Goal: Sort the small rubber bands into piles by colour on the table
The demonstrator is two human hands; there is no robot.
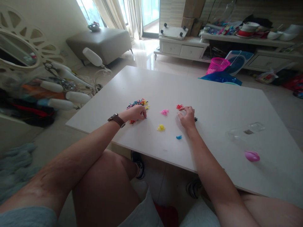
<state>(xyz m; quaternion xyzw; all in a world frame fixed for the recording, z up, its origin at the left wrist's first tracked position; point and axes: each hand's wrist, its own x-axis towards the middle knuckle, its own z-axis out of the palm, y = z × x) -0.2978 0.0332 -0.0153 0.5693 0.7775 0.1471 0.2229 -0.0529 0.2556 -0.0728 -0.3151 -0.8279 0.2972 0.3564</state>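
1. Head cam: L hand at mixed-colour pile; grip: can't tell.
2. R hand: thumb/index parted, at red pile.
3. Pink pile: on tbl, btwn hands; yellow pile nearer body.

On the table before me, the large pile lies left, behind my left hand. To its right lie five small heaps; my right hand is between two. Further right lies a container, with an egg-shaped thing nearer to me.
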